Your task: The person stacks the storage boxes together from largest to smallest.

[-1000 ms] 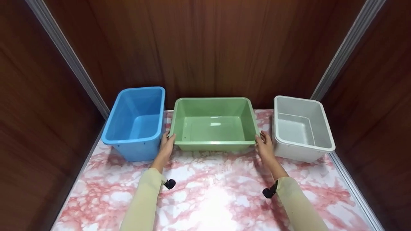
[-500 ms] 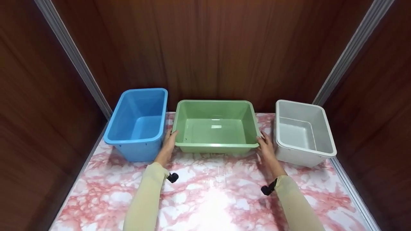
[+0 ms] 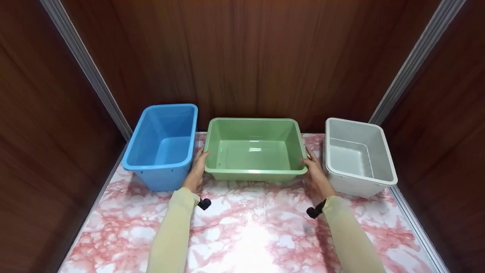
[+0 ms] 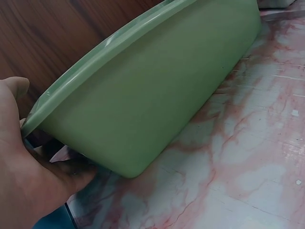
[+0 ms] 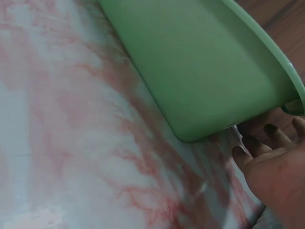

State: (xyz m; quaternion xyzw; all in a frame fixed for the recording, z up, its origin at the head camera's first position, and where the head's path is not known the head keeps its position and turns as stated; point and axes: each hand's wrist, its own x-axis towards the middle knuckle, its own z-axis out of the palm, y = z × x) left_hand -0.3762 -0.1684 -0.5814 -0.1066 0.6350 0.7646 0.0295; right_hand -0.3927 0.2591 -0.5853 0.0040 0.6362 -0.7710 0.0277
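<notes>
Hands [image 3: 195, 173] [image 3: 317, 176] (two) edged along one tub [image 3: 255, 172].

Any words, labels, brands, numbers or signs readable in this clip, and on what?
None that can be read on the blue bin, green basin or light gray bin.
Small dark marks under the blue bin's front rim: too small to tell.

I get blue bin [image 3: 159, 179] far left on my feed, pale grey bin [image 3: 352, 185] far right, red-white marbled tabletop [image 3: 113, 231], dark wood panels [image 3: 242, 57] behind, metal strips [image 3: 418, 53] at corners.
</notes>
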